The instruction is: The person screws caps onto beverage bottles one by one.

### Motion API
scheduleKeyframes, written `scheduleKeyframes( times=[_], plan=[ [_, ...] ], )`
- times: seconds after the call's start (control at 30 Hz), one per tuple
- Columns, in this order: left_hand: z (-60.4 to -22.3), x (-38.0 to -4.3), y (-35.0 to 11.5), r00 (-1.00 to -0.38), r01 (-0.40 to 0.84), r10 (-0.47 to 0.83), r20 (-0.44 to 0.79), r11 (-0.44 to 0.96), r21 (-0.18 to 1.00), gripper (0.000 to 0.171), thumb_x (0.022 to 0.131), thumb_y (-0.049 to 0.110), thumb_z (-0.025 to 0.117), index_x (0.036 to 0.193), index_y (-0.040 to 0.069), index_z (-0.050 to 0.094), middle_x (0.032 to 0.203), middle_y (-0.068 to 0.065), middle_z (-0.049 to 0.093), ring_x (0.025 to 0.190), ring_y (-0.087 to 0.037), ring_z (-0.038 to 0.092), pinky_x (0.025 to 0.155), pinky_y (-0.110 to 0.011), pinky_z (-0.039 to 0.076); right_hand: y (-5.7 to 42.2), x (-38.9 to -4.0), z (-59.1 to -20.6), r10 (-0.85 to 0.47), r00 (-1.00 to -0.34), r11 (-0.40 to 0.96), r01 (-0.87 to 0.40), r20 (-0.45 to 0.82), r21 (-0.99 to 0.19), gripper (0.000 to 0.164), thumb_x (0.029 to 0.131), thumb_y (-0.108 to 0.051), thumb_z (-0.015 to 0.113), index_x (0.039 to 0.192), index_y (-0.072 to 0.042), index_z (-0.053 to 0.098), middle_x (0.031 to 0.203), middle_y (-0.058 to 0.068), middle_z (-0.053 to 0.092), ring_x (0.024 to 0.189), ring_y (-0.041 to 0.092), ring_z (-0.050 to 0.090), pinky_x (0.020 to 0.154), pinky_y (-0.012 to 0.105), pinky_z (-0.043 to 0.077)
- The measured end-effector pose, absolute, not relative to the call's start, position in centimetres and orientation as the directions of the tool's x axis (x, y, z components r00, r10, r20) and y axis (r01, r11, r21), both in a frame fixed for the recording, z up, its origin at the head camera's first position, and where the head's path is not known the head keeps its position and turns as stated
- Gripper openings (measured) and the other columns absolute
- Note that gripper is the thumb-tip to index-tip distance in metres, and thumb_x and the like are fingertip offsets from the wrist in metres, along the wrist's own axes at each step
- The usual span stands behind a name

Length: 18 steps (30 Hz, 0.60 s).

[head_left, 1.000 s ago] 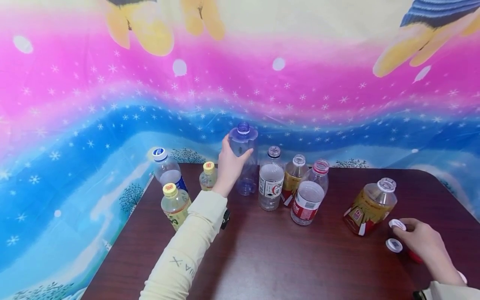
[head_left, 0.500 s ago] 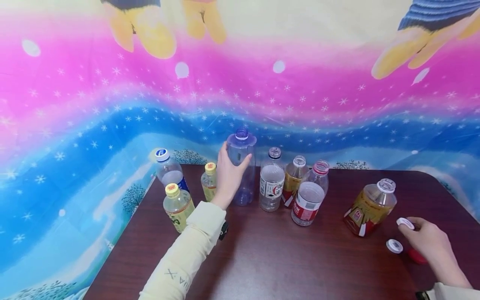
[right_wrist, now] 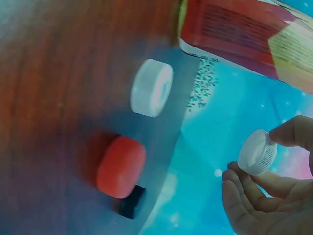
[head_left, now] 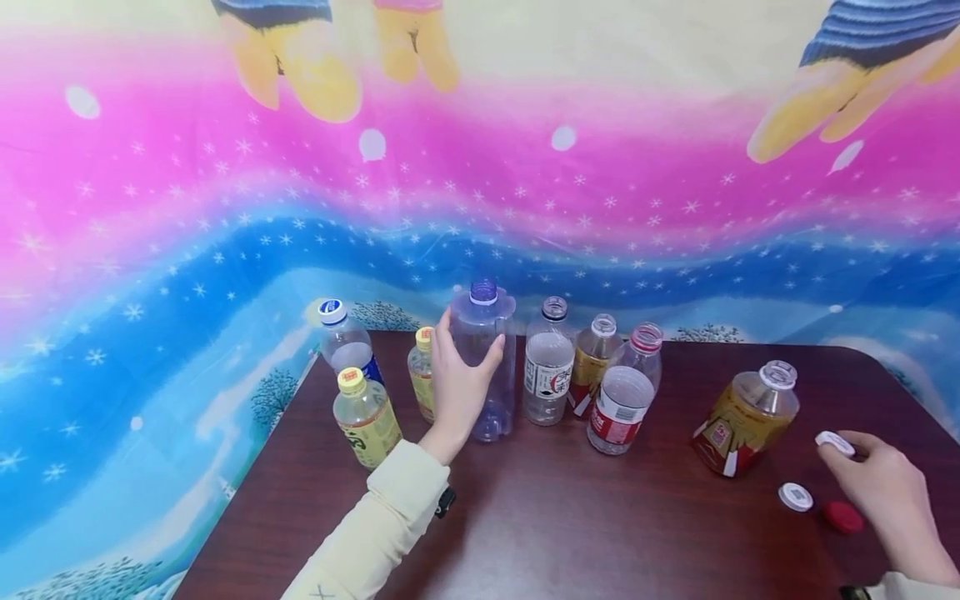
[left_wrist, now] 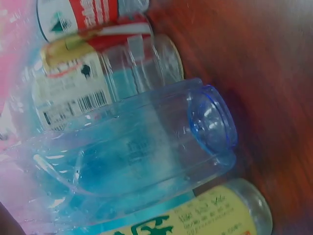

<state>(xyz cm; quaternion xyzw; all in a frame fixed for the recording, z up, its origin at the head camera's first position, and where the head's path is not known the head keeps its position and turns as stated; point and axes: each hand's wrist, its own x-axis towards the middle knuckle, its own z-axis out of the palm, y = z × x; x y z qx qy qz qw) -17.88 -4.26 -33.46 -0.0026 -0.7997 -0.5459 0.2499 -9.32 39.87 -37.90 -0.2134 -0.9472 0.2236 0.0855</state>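
My left hand [head_left: 459, 387] grips a tall, purple-tinted clear bottle [head_left: 486, 313] around its upper body. Its purple neck has no cap. In the left wrist view that bottle [left_wrist: 142, 147] lies across the middle, its base close over the table. At the right side, my right hand [head_left: 885, 483] pinches a white bottle cap [head_left: 835, 442] between thumb and fingers; the right wrist view shows the ridged side of this cap [right_wrist: 257, 152]. Below it on the table are another white cap [head_left: 795, 497] and a red cap [head_left: 843, 517]. An uncapped gold-label bottle [head_left: 746, 421] stands left of the right hand.
Left of the purple bottle stand a blue-label bottle [head_left: 348, 346] and two yellow-capped bottles, one in front [head_left: 367, 421]. Three uncapped bottles, including a red-label one [head_left: 624, 400], stand to its right. A small black piece [right_wrist: 132, 201] lies beside the red cap. A printed cloth hangs behind the table.
My left hand has brought the purple bottle nearer, toward the front of the table. The right hand has drawn right with the white cap, away from the gold-label bottle, uncovering the red cap.
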Motion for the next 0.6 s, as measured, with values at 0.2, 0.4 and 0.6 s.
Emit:
scheduleKeyframes(
  times=[0.2, 0.4, 0.6],
  plan=[
    [-34.1, -15.6, -3.7, -0.865, 0.316, -0.268, 0.424, 0.364, 0.876, 0.083, 0.079, 0.039, 0.072, 0.144, 0.008, 0.031, 0.14, -0.014, 0.041, 0.13, -0.028, 0.043, 0.108, -0.048, 0.038, 40.0, -9.2, -36.4, 0.487, -0.859, 0.794, 0.359, 0.16, -0.49, 0.048, 0.087, -0.024, 0.053, 0.116, 0.014, 0.052, 0.096, 0.037, 0.06, 0.077, 0.04, 0.059, 0.064, 0.042, 0.041],
    [-34.2, -13.7, -3.0, -0.887, 0.339, -0.21, 0.41, 0.307, 0.889, 0.087, 0.078, 0.038, 0.074, 0.147, 0.01, 0.028, 0.141, -0.012, 0.04, 0.13, -0.026, 0.042, 0.107, -0.048, 0.04, 42.3, -10.6, -37.2, 0.565, -0.778, 0.683, 0.252, 0.277, -0.686, 0.024, 0.085, -0.018, 0.056, 0.107, -0.018, 0.065, 0.072, -0.002, 0.064, 0.054, -0.019, 0.031, 0.049, 0.01, 0.031],
    [-34.3, -12.5, -2.4, -0.895, 0.369, -0.133, 0.426, 0.318, 0.873, 0.082, 0.076, 0.033, 0.077, 0.143, 0.013, 0.035, 0.132, -0.009, 0.046, 0.122, -0.022, 0.048, 0.102, -0.045, 0.045, 38.5, -10.2, -33.3, 0.594, -0.75, 0.595, 0.164, 0.293, -0.787, 0.026, 0.085, -0.013, 0.056, 0.11, -0.017, 0.06, 0.075, -0.033, 0.046, 0.061, -0.024, 0.034, 0.054, 0.0, 0.03]
  ],
)
